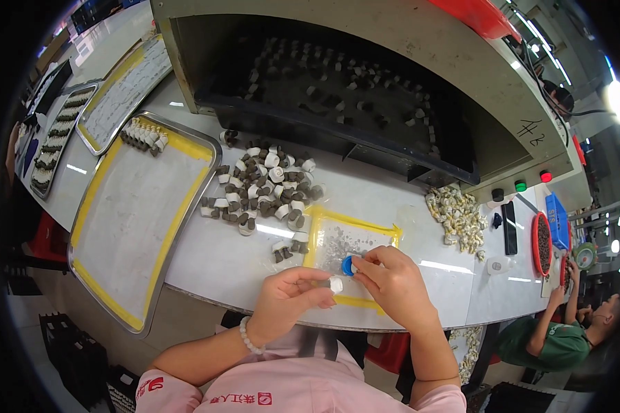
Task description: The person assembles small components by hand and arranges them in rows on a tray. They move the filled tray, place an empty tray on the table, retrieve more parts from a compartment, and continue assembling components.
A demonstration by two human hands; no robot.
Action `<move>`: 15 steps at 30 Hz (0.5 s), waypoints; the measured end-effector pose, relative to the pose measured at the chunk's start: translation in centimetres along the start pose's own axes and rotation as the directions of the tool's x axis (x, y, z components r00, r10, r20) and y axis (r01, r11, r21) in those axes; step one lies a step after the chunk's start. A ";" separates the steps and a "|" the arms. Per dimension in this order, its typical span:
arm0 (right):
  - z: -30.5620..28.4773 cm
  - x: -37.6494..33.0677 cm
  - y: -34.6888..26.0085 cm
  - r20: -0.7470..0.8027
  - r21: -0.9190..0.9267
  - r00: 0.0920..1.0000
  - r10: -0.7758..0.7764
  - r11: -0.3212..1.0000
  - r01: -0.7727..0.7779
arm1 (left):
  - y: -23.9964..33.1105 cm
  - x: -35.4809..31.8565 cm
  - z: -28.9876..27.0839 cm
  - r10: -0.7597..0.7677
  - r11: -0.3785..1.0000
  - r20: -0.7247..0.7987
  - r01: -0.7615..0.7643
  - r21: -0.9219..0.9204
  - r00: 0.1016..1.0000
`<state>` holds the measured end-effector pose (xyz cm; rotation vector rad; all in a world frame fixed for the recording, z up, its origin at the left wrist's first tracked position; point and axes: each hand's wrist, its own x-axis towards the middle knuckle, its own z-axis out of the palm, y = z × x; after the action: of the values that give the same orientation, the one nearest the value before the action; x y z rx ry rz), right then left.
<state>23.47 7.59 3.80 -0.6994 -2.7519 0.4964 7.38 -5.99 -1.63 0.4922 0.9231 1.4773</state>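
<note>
Between the thumb and fingers of my left hand is a small white cylindrical piece. My right hand pinches a small round blue cap-like piece, just to the right of the white one and apart from it. Both hands are over the near part of a work patch edged with yellow tape, its surface spotted with grey smudges. Left of the patch lies a loose heap of small white-and-dark-grey parts. A few of these parts sit close to the tape.
At left, a metal tray with yellow tape carries a short row of parts. A machine with a dark opening stands behind. To the right are cream-and-gold parts, a phone, a red basket and a person in green.
</note>
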 end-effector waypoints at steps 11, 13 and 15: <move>0.0 -0.6 -0.3 -0.090 0.228 0.992 0.085 0.972 -0.063 | 0.0 0.2 -0.1 0.029 1.000 0.021 -0.029 0.007 0.999; -0.1 -1.0 -0.9 -0.083 0.342 0.981 0.175 0.929 -0.137 | 0.1 0.1 -0.2 0.026 1.000 0.028 -0.025 -0.014 0.999; -0.1 -1.4 -1.2 -0.071 0.562 0.969 0.235 0.813 -0.155 | 0.1 0.1 -0.2 0.005 1.000 0.031 -0.004 -0.022 1.000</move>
<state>24.24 5.94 4.07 -0.8216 -2.2340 1.1824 7.08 -5.91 -1.68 0.5000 0.8816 1.4786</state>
